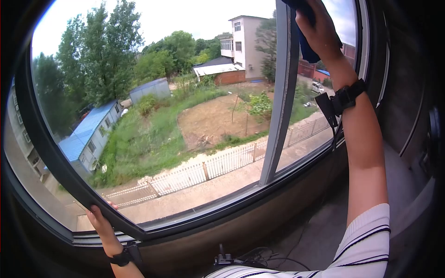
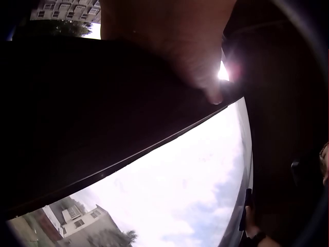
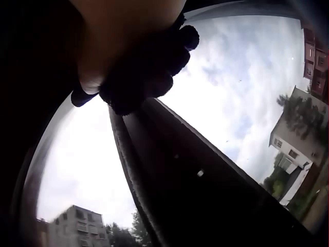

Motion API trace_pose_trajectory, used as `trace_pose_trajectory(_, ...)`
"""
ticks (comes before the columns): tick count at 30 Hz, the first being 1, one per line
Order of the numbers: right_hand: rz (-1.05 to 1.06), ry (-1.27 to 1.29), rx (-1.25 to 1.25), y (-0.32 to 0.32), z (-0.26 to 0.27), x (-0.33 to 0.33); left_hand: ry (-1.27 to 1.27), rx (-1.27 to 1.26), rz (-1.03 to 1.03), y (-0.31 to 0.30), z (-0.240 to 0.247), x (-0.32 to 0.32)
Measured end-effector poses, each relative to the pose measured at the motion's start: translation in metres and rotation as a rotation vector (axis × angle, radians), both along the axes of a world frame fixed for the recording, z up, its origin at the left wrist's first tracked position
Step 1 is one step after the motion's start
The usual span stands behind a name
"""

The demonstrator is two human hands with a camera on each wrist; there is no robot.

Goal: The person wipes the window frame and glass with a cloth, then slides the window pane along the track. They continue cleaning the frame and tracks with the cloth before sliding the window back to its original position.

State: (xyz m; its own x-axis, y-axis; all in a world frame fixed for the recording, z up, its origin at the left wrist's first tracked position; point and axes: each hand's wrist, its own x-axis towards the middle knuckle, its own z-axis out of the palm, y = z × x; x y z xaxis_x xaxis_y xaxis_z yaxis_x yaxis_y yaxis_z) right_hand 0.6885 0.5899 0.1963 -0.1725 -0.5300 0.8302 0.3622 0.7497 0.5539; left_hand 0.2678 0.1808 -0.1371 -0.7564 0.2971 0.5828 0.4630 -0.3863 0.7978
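Note:
A dark blue cloth (image 1: 309,50) hangs from my right hand (image 1: 320,34) at the top of the window's upright divider (image 1: 283,92). In the right wrist view the cloth (image 3: 146,72) bunches over the fingers against the dark frame bar (image 3: 190,170), the thumb (image 3: 91,82) beside it. At lower left, my left hand (image 1: 101,224) grips the dark edge of the window sash (image 1: 69,171), with fingertips showing through the glass on its other side. The left wrist view has that hand (image 2: 175,41) lying over the dark sash frame (image 2: 92,113).
Below the panes runs the sill track (image 1: 199,215). Cables (image 1: 269,259) and a dark device lie at the bottom. A dark wall (image 1: 408,74) rises at the right. Outside are a fence (image 1: 206,171), trees and buildings. Both wrists wear strapped cameras.

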Motion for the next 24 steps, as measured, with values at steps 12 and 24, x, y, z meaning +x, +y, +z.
trace_pose_trajectory(12, 0.104, -0.406, -0.217, -0.092, -0.2, -0.075, -0.009, -0.028, 0.111, 0.002, 0.006, 0.0)
trace_pose_trajectory(24, -0.01, -0.634, -0.118, -0.082, -0.336, -0.043, -0.027, 0.005, 0.29, 0.018, 0.005, 0.032)
